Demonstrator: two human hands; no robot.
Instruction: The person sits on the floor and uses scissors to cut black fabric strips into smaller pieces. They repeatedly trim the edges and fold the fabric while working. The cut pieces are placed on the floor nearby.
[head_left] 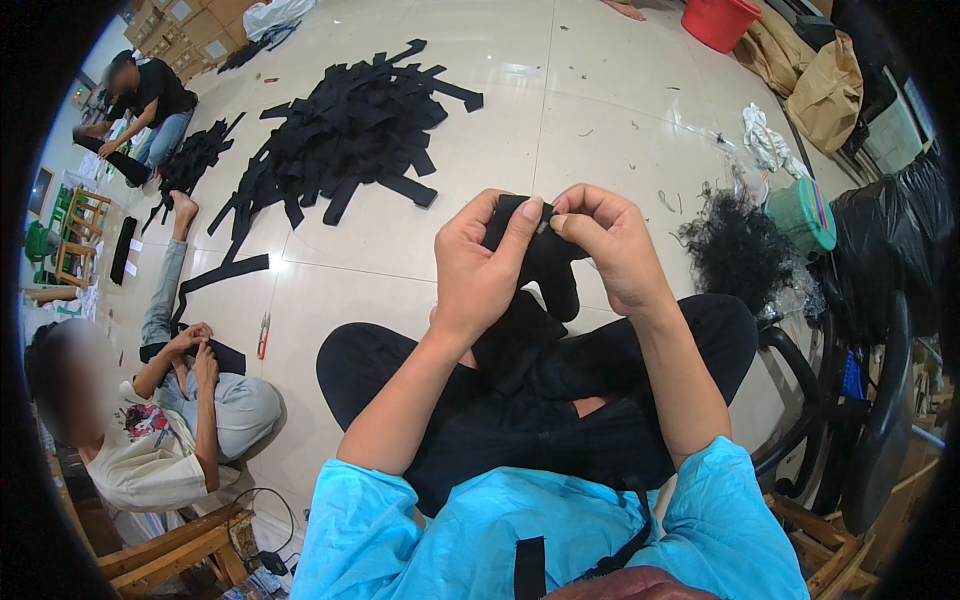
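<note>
Raised in front of my crossed legs, a black fabric piece (548, 268) hangs folded between my hands. My left hand (492, 245) is closed on its upper part, the thumb pressed flat on top. A small greyish patch (543, 226) shows on the cloth beside that thumb. With thumb and fingertips together, my right hand (606, 240) pinches the cloth's upper right edge. The lower part of the fabric droops toward my lap, where it is hard to tell from my black trousers.
A big heap of black fabric strips (345, 135) lies on the tiled floor ahead. Two people sit at left, handling black cloth. A red-handled tool (264, 336) lies near the closer one. At right are a tangle of black threads (738, 245), a green tub (800, 215) and a black chair base (815, 410).
</note>
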